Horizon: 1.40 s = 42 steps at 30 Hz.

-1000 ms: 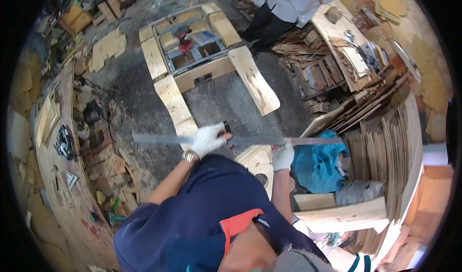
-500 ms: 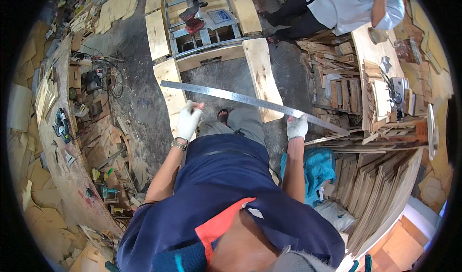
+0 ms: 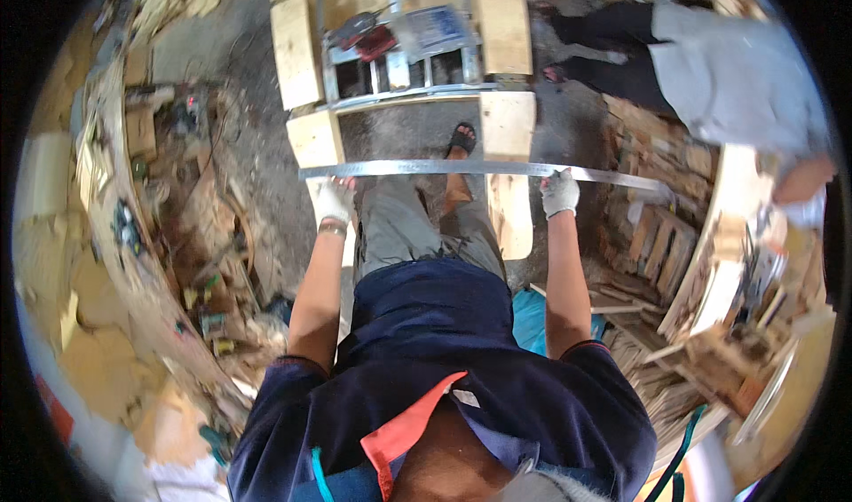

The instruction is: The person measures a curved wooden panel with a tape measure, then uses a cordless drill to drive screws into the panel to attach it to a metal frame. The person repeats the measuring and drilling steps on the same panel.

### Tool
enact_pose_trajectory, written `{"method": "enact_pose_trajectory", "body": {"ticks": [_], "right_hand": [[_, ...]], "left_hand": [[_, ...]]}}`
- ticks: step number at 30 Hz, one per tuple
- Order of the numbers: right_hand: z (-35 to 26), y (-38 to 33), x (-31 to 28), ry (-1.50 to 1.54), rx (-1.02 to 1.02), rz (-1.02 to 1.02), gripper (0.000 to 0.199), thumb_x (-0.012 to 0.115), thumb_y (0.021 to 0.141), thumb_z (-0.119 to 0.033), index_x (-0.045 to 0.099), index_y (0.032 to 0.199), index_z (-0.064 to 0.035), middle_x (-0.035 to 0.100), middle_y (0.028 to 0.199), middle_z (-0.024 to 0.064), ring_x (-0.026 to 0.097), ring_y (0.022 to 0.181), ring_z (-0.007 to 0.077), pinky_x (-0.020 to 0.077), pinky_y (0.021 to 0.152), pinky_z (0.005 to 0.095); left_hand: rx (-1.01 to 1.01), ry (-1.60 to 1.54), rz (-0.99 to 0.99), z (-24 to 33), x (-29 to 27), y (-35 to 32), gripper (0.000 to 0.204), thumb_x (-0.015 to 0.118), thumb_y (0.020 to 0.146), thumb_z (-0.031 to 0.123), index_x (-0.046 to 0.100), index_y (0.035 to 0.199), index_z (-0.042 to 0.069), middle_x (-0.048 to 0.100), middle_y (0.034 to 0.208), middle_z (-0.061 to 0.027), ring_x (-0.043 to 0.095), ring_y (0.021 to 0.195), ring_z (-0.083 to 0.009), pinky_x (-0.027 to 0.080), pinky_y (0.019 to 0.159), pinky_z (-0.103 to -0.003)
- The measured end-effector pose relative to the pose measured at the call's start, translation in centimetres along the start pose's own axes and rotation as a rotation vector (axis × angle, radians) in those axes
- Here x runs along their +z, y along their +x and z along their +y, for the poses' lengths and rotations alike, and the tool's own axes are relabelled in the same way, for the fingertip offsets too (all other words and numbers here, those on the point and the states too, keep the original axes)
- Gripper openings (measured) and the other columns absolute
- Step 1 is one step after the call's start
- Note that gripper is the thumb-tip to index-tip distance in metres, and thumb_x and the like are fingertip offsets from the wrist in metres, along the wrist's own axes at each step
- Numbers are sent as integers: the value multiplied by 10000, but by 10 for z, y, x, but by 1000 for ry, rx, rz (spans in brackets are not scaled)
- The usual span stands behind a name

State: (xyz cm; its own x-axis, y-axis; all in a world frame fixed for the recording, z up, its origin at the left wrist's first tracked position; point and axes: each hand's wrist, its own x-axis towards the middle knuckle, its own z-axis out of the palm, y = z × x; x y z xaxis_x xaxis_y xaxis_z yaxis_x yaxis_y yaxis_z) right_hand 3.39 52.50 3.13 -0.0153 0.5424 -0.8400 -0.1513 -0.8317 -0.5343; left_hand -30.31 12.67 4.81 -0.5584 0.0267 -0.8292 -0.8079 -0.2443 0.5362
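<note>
Grip: both gloved hands, left (image 3: 332,198) and right (image 3: 559,191), closed on metal strip (image 3: 461,168). Long, thin, prob. whippy; sharp edges, hold spread wide.

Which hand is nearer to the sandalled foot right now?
Right. The right hand grips the long metal strip a little right of the sandalled foot; the left hand holds the strip's far left end, clearly farther away.
</note>
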Motion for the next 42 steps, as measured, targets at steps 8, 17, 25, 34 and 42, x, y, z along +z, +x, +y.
{"method": "enact_pose_trajectory", "body": {"ticks": [8,17,25,34,42], "right_hand": [[16,131,29,-135,77,60,286,505,1045,-394,550,1146,-131,625,1026,84,587,838,241,534,701,367],[49,216,71,-183,21,70,347,570,1030,-270,484,1258,-24,571,1132,134,593,969,277,544,900,410],[48,243,78,-300,10,-2,351,617,996,-262,506,1254,-50,526,1172,87,572,986,229,534,930,377],[55,241,83,-229,-113,80,309,634,948,-151,542,1207,-9,597,1074,93,627,807,258,598,757,412],[58,222,112,-186,-127,169,236,607,932,-51,530,1150,0,604,997,90,605,691,250,591,633,388]], "left_hand": [[101,162,271,-23,19,124,323,662,958,245,526,1210,96,596,995,-88,655,914,-268,523,725,-404],[190,481,214,-36,10,267,223,725,867,243,672,978,56,644,912,-18,551,792,-140,436,686,-309],[178,502,224,-35,21,264,284,743,842,300,663,944,47,618,880,-36,499,819,-162,421,750,-360],[186,456,228,-29,21,253,151,723,894,284,703,840,144,509,693,63,440,626,-96,387,586,-287],[162,510,276,-24,-3,275,180,720,888,211,697,994,67,592,928,1,511,852,-141,372,831,-326]]}}
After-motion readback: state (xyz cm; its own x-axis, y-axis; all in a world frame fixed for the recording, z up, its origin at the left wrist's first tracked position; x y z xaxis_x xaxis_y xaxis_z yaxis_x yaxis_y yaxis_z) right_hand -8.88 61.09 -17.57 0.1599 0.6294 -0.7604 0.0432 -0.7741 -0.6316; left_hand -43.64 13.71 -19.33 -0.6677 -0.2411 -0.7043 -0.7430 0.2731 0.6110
